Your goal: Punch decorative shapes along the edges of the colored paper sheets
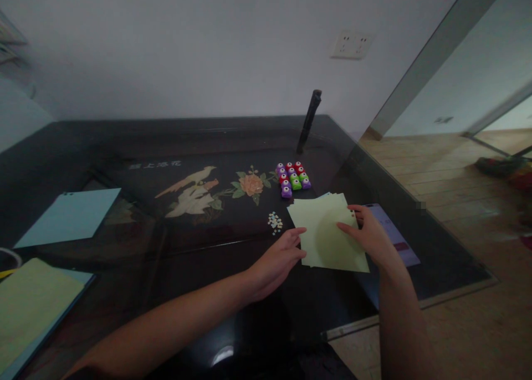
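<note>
A loose stack of pale green paper sheets [326, 230] lies on the dark glass-topped table [124, 142]. My left hand [278, 261] touches the stack's left edge, its fingers stretched out. My right hand [368, 233] rests flat on the sheets' right side, fingers apart. Just left of the stack sits a small heap of punched paper bits [275, 221]. Behind the stack stands a cluster of small purple, red and green craft punches [293, 178].
A phone [397, 237] with a lit screen lies under my right wrist. A light blue sheet [70, 216] and a green-on-blue pile [29, 308] lie at the left. A black rod [308, 121] leans at the back. The table's right edge drops to wooden floor [449, 191].
</note>
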`<state>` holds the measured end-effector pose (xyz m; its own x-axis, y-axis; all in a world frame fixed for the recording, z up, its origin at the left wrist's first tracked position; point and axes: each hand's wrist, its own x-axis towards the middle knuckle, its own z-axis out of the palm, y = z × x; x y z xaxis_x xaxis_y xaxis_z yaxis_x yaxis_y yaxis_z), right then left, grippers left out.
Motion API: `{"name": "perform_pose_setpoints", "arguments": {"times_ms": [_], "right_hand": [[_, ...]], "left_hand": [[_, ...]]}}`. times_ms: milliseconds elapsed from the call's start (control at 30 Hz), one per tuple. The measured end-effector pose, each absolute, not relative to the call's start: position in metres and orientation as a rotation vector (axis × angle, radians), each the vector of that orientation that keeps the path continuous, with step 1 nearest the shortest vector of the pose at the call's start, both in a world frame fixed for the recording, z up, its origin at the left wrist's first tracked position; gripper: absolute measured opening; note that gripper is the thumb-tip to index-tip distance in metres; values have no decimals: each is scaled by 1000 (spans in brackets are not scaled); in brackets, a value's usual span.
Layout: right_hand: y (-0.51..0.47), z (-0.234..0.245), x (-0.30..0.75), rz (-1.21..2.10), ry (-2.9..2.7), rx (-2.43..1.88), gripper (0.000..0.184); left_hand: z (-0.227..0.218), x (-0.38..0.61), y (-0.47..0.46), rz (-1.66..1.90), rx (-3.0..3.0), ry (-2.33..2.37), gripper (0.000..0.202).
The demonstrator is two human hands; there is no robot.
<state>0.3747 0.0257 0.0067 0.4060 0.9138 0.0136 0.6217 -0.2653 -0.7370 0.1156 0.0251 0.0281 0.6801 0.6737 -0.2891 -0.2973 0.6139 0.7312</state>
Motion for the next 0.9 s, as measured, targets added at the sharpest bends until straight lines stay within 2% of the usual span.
{"name": "perform_pose_setpoints", "arguments": {"times_ms": [300, 467, 567, 733, 900], "right_hand": [[25, 17, 366, 627, -1144, -2010, 77], [18, 17, 366, 958, -975, -1795, 77], [11, 12, 367, 872, -909, -1740, 73], [-9, 6, 363, 734, -771, -1634, 82], [-34, 23, 353, 607, -766, -1560, 74]], "left_hand": [[29, 117, 28, 597, 750, 556, 48], [26, 119, 30, 579, 794, 594, 47], [22, 119, 34, 580, 825, 619, 48], [21, 116, 43, 568, 909, 590, 61], [28, 126, 48, 678, 1055, 651, 87]]}}
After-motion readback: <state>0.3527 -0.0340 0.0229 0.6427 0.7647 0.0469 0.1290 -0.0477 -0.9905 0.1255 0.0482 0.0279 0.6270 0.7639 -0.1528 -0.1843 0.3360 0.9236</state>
